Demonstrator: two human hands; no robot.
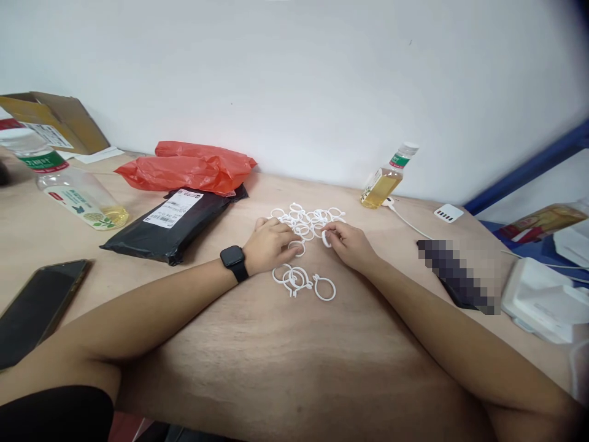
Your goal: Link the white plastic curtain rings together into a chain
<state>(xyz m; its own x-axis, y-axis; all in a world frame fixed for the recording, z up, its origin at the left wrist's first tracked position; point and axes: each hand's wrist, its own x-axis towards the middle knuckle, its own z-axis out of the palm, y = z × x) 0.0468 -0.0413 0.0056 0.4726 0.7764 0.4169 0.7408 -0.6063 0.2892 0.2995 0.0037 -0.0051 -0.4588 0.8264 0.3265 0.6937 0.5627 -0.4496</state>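
My right hand (353,247) has a white plastic curtain ring (326,239) between thumb and fingertips, seen nearly edge-on. Beside the pile of white curtain rings (297,212), my left hand (270,244) rests low with its thumb apart from its bent fingers. The left thumb lies against a single ring (297,255) near the pile; some left fingertips are hidden behind the hand. Closer to me, several overlapping rings form a small group (289,283). One separate ring (325,299) lies just right of that group.
Left of my hands lie a black parcel (184,230), a red plastic bag (184,172), a tilted-looking bottle (87,196) and a phone (41,307). A second bottle (384,184), a charger (448,213), a pixelated dark object (460,276) and a white case (543,294) are on the right.
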